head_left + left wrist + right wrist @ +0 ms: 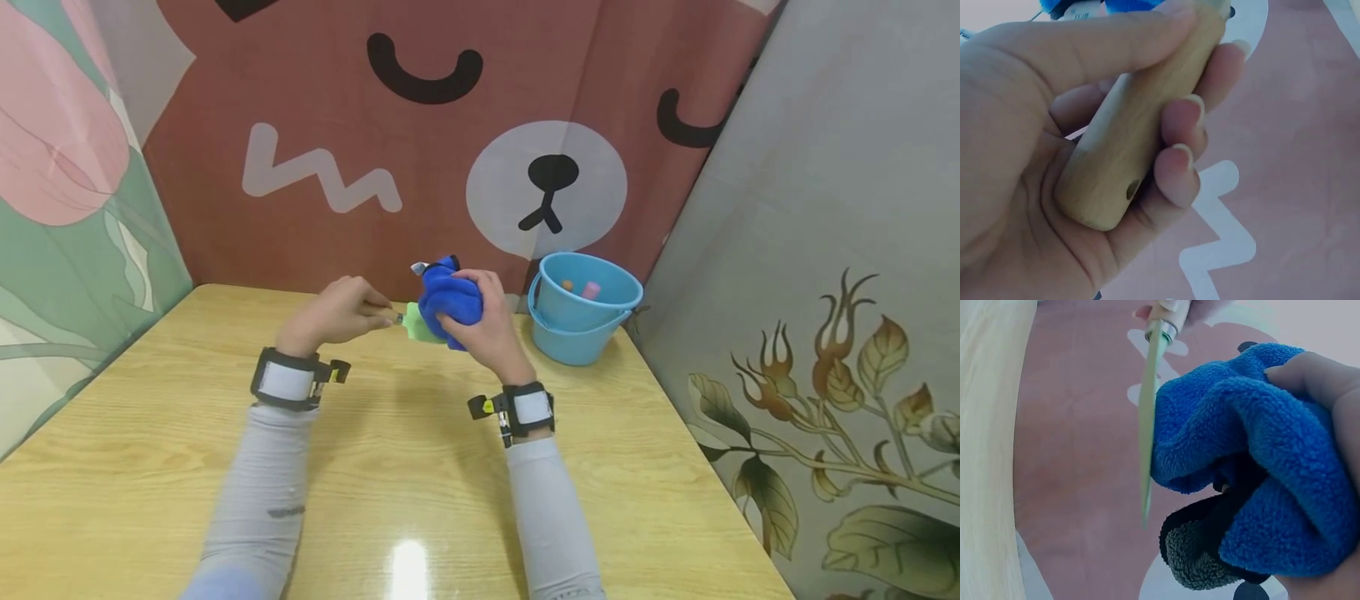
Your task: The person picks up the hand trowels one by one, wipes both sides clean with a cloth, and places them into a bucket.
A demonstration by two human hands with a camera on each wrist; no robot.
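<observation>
My left hand (333,315) grips the wooden handle (1141,119) of a small spade, with the fingers curled round it. The spade's flat light-green blade (1148,419) points toward my right and appears edge-on in the right wrist view. A bunched blue towel (450,302) with black edging and a grey patch is held in my right hand (491,329). The towel lies against one face of the blade, partly covering it in the head view. Both hands are raised above the far part of the table.
A light-blue bucket (573,333) stands at the table's back right corner, with an orange and a pink item (591,290) inside. The wood-grain table (405,483) meets a printed bear curtain (450,167) behind and a floral one (810,333) on the right.
</observation>
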